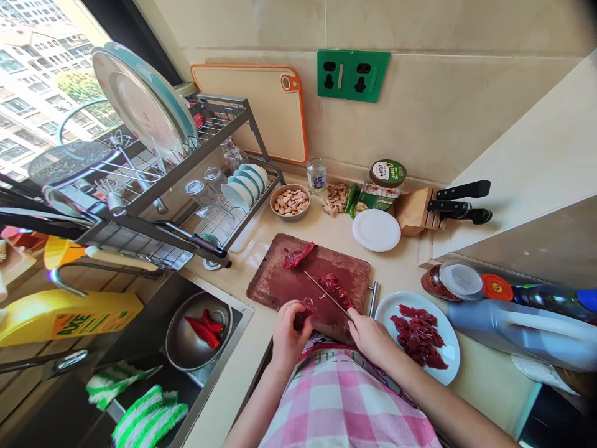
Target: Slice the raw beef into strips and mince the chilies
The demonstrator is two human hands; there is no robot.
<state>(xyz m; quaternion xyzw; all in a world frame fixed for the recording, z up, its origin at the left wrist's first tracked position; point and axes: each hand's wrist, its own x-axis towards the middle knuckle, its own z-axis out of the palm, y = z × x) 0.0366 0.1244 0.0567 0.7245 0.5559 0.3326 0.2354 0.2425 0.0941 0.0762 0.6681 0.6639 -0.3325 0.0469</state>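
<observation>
A brown cutting board (280, 280) lies on the counter in front of me. My right hand (368, 333) grips a knife (326, 294) whose blade points up and left across the board. The fingers of my left hand (290, 333) are curled around a piece of raw red meat (305, 306) at the board's near edge. Just right of the blade lies a heap of cut meat (334, 287). A larger chunk of meat (298, 255) rests at the board's far side. Sliced meat (418, 336) fills the middle of a white plate (451, 361) to the right.
At left, a sink holds a metal bowl (180, 354) with red peppers (205, 328). A dish rack (186, 174) stands behind it. Along the wall are a bowl of garlic (291, 202), ginger (336, 199), green peppers (351, 200), a white saucer (376, 230) and a knife block (415, 210). Bottles (517, 330) lie at right.
</observation>
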